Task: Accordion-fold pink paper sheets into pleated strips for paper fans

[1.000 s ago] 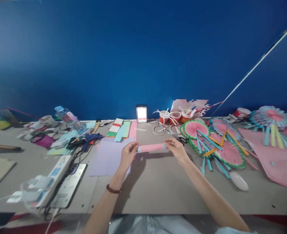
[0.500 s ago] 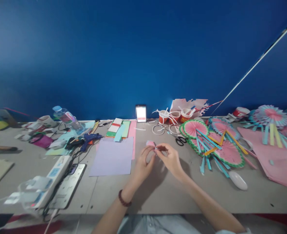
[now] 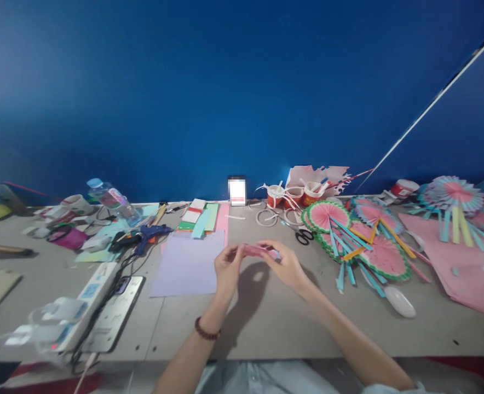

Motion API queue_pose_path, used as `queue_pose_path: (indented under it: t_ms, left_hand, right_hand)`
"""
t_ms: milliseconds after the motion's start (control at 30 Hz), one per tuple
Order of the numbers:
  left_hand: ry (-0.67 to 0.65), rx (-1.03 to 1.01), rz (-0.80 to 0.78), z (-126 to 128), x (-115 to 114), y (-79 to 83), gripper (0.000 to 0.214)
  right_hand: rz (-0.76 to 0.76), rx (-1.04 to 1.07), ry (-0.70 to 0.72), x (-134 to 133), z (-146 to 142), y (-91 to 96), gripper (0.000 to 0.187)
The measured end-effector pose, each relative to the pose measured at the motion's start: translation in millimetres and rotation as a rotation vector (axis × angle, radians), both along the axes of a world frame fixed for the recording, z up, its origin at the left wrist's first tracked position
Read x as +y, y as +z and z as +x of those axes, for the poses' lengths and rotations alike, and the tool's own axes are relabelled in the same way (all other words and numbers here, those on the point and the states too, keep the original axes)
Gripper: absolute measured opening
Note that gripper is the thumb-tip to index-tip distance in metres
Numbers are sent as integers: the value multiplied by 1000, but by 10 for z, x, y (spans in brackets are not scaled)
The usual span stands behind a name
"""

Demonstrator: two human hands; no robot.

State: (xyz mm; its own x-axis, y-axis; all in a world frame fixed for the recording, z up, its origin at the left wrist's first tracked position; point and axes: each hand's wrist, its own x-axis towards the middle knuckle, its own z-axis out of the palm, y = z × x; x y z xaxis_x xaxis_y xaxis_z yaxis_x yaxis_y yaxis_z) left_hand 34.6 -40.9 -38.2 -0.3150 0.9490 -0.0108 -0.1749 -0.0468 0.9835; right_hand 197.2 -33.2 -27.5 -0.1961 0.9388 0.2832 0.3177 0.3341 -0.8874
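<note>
A small pink piece of paper (image 3: pixel 255 251) is stretched between my two hands, just above the table. My left hand (image 3: pixel 228 268) pinches its left end between thumb and fingers. The right end is gripped by my right hand (image 3: pixel 285 265), and a bit of pale blue shows by those fingertips. Fingers cover part of the piece, so its full shape is hidden. A lilac paper sheet (image 3: pixel 186 268) lies flat just left of my left hand. Beyond my right hand rest black-handled scissors (image 3: pixel 304 236).
Pink and green paper fans (image 3: pixel 365 243) and a white oval object (image 3: pixel 400 302) lie to the right. Along the wall stand red cups (image 3: pixel 295 196) and a lit phone (image 3: pixel 237 191). On the left are a blue glue gun (image 3: pixel 151 235), a power strip (image 3: pixel 88 301) and another phone (image 3: pixel 114 314).
My hands have drawn apart, the left one moving left. The pink paper, bunched at the fingertips before, now spans the gap between them.
</note>
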Motion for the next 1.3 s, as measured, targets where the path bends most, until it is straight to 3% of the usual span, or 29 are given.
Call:
queue_pose_path:
  t_ms: [100,267,367,533,833,1033,1167,1300]
  left_hand:
    - [5,-141,-68,-66,52,76,33]
    - [-43,-319,-104,-167,98,92,30]
    - [-74,-402,-123,-200,107,39,29]
    - [-117,-459,-162,-227,108,-27,30]
    - [-190,-255,-210,-347,233,-79,44]
    - [-198,-67,-174,-442,306,-125,42]
    - [-286,12,-208,-510,310,-165,38]
    - [-405,113,-214,-541,301,-149,31]
  right_hand:
    - [16,-122,-19,104,147,11,32]
    - [-322,-107,114,250,305,-27,33]
    - [-446,-21,59,277,325,-60,37]
    - [-521,127,-28,278,314,-68,35]
    - [-467,69,-79,310,336,-146,34]
    - [-530,85,23,381,416,-262,41]
    - [-541,83,57,416,486,-313,42]
    - [-460,-54,12,406,497,-303,38]
